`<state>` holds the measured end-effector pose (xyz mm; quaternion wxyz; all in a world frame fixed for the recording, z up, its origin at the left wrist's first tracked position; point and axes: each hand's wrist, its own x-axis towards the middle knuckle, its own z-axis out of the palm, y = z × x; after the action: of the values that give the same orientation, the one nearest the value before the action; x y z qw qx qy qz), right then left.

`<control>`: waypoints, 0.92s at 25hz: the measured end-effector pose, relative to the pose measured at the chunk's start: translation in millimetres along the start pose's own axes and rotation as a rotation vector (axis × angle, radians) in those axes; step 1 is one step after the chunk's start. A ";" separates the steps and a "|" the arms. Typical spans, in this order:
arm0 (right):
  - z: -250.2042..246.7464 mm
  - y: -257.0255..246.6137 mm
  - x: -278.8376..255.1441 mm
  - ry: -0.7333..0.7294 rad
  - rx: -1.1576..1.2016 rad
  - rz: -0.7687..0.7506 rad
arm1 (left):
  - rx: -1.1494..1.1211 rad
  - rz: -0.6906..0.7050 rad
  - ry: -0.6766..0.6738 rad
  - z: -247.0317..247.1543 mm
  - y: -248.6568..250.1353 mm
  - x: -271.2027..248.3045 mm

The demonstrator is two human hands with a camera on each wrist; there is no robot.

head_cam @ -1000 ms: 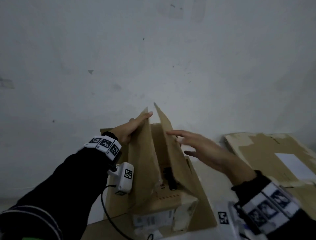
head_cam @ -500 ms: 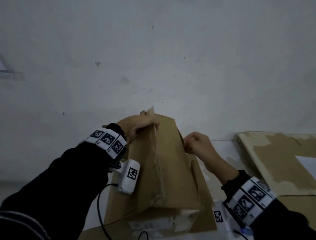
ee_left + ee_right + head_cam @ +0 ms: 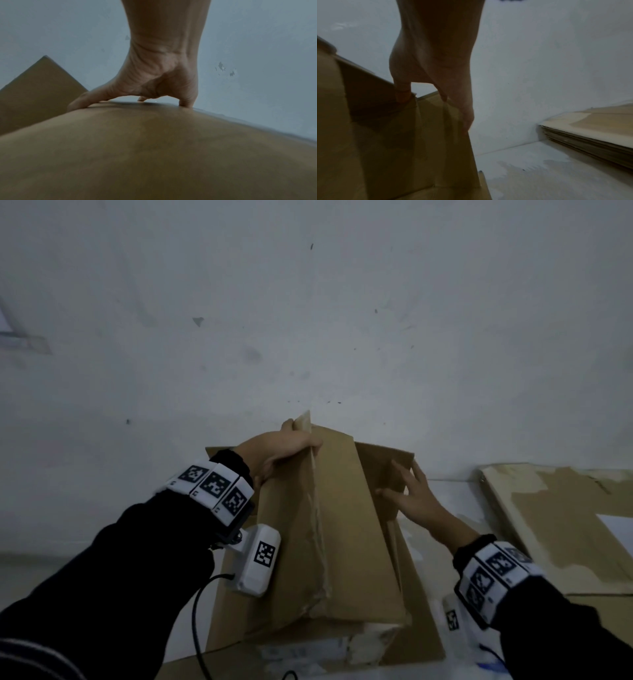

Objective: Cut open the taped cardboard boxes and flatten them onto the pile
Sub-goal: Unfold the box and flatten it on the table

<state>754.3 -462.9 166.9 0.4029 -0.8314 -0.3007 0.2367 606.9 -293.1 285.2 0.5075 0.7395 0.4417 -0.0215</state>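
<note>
Since half a second ago, the right hand (image 3: 416, 499) has uncurled from a loose fist at the box's far right corner and now lies with its fingers spread straight against the inner face of the right-side flap (image 3: 383, 465), which has swung into view at centre frame. Over a full second the two long flaps that stood apart like an open roof have been brought together, so that one broad panel (image 3: 346, 525) now slopes across the top of the cardboard box (image 3: 298, 577). This box sits at lower centre of the head view, on the pale floor (image 3: 442, 498) close to the grey wall (image 3: 308, 320).

The left hand (image 3: 281, 448) grasps the top edge of the left flap, thumb on the near face and fingers hooked over the far side; the left wrist view shows the same left hand (image 3: 159, 75) pinching that edge from above, with a second flap corner (image 3: 37, 86) rising at the left of the frame. A strip of clear tape (image 3: 317, 508) runs down the seam below that grip. In the right wrist view the fingertips (image 3: 402, 93) of the right hand (image 3: 433, 65) press flat on the cardboard, not curled round it.

At the right edge of the head view lies the pile of flattened cardboard (image 3: 561, 518), well apart from the box; its stacked edges show in the right wrist view (image 3: 590, 142).
</note>
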 end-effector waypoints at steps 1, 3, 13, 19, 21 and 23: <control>2.0 8.5 -1.9 -0.040 0.011 -0.027 | 0.002 0.002 -0.001 -0.3 0.0 -0.1; 11.5 20.0 -11.0 -0.121 0.089 -0.037 | 0.008 0.008 -0.001 -1.4 0.8 0.5; -32.4 45.8 -87.0 -0.259 0.422 0.251 | 0.034 0.031 0.021 -6.3 0.7 10.7; -59.7 58.6 -119.8 -0.687 0.500 0.324 | -0.037 0.102 0.068 -8.3 6.5 42.0; -52.4 45.8 -124.0 -0.583 0.545 0.199 | -0.072 0.138 0.095 -11.8 4.9 53.2; -39.1 36.0 -115.8 -0.392 0.380 0.043 | -0.096 0.145 0.034 -19.9 -1.1 58.7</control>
<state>708.4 -581.4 177.2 0.4808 -0.6853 -0.3054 0.4538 633.5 -240.5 265.9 0.5348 0.7449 0.3959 0.0491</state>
